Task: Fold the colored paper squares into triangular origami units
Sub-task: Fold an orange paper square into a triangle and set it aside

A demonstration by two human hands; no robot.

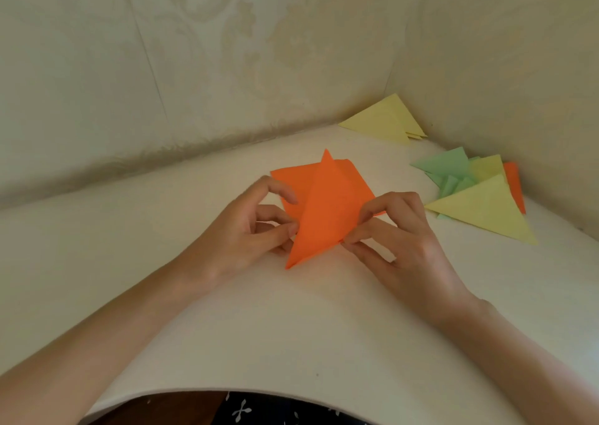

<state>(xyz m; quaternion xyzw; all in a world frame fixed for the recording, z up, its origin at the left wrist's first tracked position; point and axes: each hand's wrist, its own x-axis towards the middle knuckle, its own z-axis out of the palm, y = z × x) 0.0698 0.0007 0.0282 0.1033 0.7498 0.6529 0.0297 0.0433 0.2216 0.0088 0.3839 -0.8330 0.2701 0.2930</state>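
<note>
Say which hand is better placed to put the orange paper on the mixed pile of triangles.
Probably the right hand: it pinches the right edge of the orange paper and lies nearest the mixed pile. The left hand, pinching the left edge, would have to cross over.

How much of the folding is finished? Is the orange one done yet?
Done: a few yellow triangles lie in the corner, and a pile of green, yellow and orange ones sits at the right. In hand: the left hand and right hand pinch the orange paper, one flap raised, so not finished. Left: flattening that fold; no unfolded squares show.
</note>
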